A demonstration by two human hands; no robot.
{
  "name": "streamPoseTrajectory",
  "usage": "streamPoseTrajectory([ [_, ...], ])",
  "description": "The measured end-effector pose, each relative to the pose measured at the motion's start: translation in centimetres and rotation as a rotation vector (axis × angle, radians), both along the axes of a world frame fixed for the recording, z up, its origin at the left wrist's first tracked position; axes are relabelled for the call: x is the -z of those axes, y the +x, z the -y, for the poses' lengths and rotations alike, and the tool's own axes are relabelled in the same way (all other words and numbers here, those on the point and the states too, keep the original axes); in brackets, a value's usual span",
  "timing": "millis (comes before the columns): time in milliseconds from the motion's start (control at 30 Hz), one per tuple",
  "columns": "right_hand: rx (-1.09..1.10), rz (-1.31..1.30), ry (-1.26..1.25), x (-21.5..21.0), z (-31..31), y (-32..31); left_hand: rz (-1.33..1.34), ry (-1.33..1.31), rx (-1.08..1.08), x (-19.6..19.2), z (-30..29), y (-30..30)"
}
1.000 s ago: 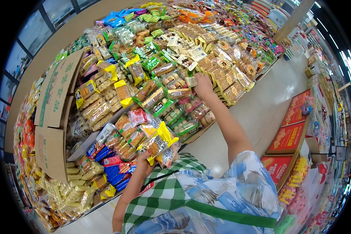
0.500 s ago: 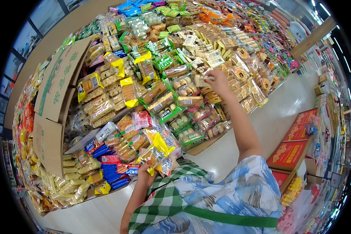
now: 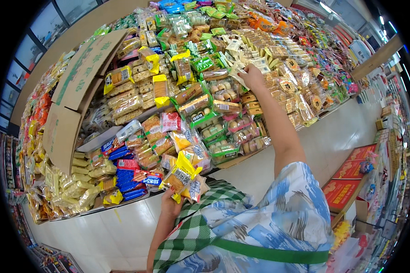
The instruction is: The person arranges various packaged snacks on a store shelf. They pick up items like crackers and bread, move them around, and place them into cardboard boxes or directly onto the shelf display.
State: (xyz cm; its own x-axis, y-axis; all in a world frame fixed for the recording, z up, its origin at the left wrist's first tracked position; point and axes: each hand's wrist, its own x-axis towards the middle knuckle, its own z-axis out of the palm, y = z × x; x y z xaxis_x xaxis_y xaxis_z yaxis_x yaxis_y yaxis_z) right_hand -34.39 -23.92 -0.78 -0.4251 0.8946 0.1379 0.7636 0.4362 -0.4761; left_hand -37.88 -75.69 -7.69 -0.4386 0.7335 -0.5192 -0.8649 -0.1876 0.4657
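Observation:
My left hand point(image 3: 170, 203) is closed around a yellow-and-clear packet of baked snacks point(image 3: 181, 176), low in front of the green-checked apron. Against that packet rests a second clear-and-white packet point(image 3: 197, 188); whether my fingers grip it too, I cannot tell. My right arm stretches forward over the display. At its end my right hand point(image 3: 254, 77) pinches a small cream-coloured packet point(image 3: 238, 74) by its edge. Just beyond it lies a heap of similar cream packets point(image 3: 255, 63). Clear trays of round filled cookies point(image 3: 225, 91) sit below and left of this hand.
Bagged snacks cover the wide display. An open cardboard box flap point(image 3: 84, 73) stands up at the left, near blue wrapped packets point(image 3: 128, 184) and cream wrapped bars point(image 3: 70, 182). Red boxes point(image 3: 351, 182) stand on the right, across a shiny floor point(image 3: 319, 136).
The whole view has shifted, so the display sits higher in it. My right hand has moved slightly forward and left with the cream packet, which is now tilted. My left hand keeps its packet.

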Motion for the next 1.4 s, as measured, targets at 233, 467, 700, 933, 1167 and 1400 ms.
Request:
streamPoseTrajectory([
  [233,-0.214,-0.149,0.011,-1.2,3.0,4.7,0.010,0.133,-0.120,0.8,2.2,5.8],
  [467,-0.262,-0.052,0.108,-3.8,-2.0,8.9,0.049,0.140,-0.342,0.1,3.1,7.2],
  [700,-0.315,-0.079,-0.054,-4.9,-12.3,7.5,0.016,0.144,-0.419,-1.0,-1.8,8.3],
  [933,-0.608,0.050,-0.013,-2.2,-18.7,5.3,0.010,0.137,-0.465,-2.4,-11.6,9.2],
  [1167,-0.632,-0.176,-0.022,-1.4,-18.6,5.7,-0.004,0.028,-0.554,-1.8,-14.6,10.5],
  [1400,-0.917,-0.156,0.177,0.1,-16.4,8.5,-0.018,0.008,-0.545,-4.1,-16.3,10.4],
])
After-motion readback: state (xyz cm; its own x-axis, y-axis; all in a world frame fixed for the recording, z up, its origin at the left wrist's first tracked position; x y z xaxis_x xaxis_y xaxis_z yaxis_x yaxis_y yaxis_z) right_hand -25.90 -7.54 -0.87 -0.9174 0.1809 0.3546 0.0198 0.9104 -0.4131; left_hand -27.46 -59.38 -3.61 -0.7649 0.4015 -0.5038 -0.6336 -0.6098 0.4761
